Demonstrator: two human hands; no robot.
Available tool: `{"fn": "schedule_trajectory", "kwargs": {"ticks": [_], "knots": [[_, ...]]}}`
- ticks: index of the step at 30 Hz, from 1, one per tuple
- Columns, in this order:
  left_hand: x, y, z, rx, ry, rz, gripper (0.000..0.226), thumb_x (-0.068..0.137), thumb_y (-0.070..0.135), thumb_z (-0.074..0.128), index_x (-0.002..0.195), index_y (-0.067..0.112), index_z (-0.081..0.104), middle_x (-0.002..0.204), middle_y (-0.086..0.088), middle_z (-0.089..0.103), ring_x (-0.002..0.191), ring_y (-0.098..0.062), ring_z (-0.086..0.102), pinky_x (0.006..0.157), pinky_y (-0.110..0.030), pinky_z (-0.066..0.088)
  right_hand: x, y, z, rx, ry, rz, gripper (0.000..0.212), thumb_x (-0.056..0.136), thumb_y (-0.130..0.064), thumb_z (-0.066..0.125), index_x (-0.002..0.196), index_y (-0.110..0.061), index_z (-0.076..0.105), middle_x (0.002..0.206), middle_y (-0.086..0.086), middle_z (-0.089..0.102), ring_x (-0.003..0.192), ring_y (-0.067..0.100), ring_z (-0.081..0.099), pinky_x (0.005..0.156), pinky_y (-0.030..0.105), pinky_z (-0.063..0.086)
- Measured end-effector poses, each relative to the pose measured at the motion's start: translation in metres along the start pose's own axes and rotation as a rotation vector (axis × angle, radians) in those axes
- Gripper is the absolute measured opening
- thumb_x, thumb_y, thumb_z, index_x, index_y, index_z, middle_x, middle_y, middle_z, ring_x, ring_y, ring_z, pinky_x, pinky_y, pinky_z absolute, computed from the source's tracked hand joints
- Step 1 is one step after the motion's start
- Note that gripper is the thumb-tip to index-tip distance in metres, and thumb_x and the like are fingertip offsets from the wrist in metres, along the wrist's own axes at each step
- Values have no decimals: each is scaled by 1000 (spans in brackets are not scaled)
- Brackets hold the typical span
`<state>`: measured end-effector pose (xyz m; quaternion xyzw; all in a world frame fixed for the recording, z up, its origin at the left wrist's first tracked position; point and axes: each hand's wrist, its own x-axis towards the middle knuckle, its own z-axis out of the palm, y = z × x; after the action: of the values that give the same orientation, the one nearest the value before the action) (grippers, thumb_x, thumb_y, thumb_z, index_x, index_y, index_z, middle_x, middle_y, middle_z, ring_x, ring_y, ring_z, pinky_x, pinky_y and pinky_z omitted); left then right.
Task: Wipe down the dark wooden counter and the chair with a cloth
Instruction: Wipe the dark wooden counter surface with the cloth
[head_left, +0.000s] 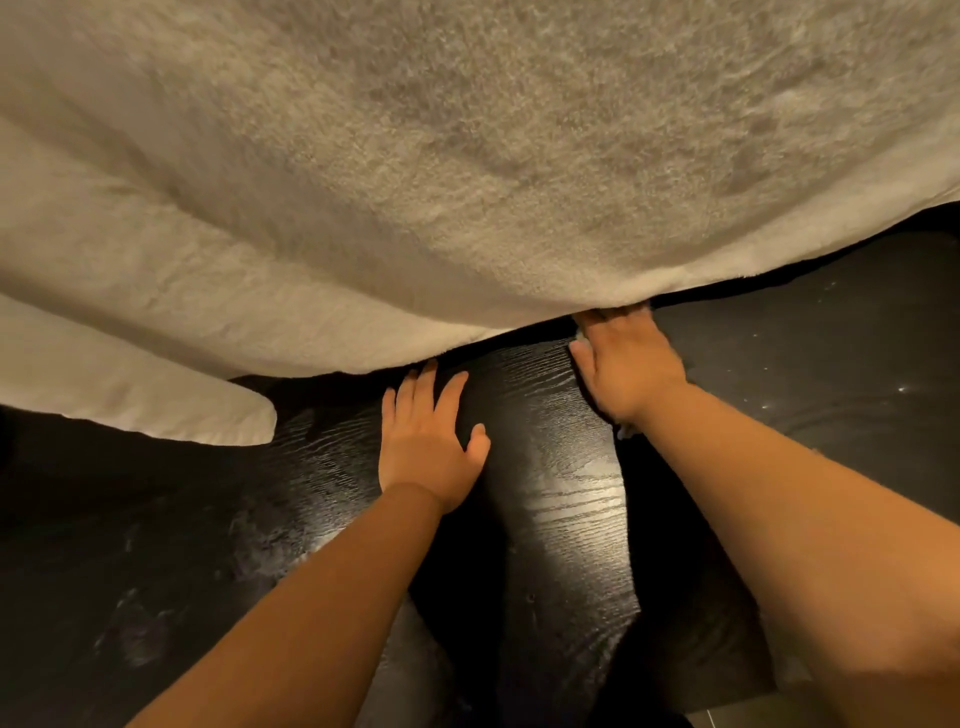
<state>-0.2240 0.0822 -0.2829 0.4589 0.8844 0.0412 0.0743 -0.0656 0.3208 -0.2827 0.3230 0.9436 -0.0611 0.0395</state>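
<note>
Dark wooden counter (563, 499) fills the lower view, with grain and glare down its middle. Left hand (431, 449) lies palm-down on the counter, fingers straight and spread, holding nothing. Right hand (629, 366) presses palm-down on a pale cloth (627, 431) on the counter; only scraps show. Big cream towel (467, 156) hangs above the counter's far side and hides the right fingertips, so can't tell the grip.
</note>
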Motion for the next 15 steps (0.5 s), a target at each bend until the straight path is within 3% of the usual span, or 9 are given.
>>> {"fn": "schedule_trajectory", "kwargs": {"ticks": [2, 4, 7, 10, 12, 15], "knots": [[0, -1, 0, 6, 2, 5, 74, 93, 60, 33, 161, 31, 30, 168, -9, 24, 155, -32, 18, 129, -54, 9, 1, 0, -7, -8, -21, 177, 66, 102, -48, 17, 123, -4, 61, 121, 29, 61, 115, 47, 50, 115, 60, 29], [1, -1, 1, 10, -7, 6, 74, 93, 60, 35, 160, 31, 30, 168, -9, 24, 155, -32, 19, 129, -54, 9, -7, -30, -7, 34, -10, 196, 64, 103, -47, 20, 133, -4, 56, 129, 28, 57, 122, 48, 45, 117, 59, 26], [0, -2, 0, -8, 13, 15, 74, 92, 59, 40, 159, 29, 34, 166, -11, 28, 153, -34, 23, 128, -56, 13, -44, -80, 7, 99, -9, -98, 65, 104, -47, 24, 156, -11, 37, 157, 17, 39, 145, 44, 28, 125, 57, 17], [0, -3, 1, -25, 34, 22, 74, 92, 59, 40, 159, 28, 36, 166, -12, 30, 152, -36, 25, 127, -56, 14, -76, -86, 15, 139, -30, -288, 62, 107, -46, 30, 161, -15, 32, 169, 7, 24, 157, 34, 14, 128, 52, 10], [1, -3, 1, -29, 15, 15, 73, 93, 59, 40, 161, 31, 33, 168, -11, 26, 154, -34, 21, 128, -54, 10, -83, -62, 15, 122, -43, -233, 62, 107, -47, 29, 162, -17, 30, 170, 6, 22, 158, 32, 11, 128, 52, 11], [0, -4, 0, -35, 8, 16, 71, 96, 59, 37, 162, 33, 29, 170, -9, 23, 156, -32, 16, 129, -53, 8, -85, -14, 11, 109, -14, 3, 66, 105, -49, 24, 160, -14, 31, 168, 11, 25, 156, 37, 16, 127, 55, 15]]}}
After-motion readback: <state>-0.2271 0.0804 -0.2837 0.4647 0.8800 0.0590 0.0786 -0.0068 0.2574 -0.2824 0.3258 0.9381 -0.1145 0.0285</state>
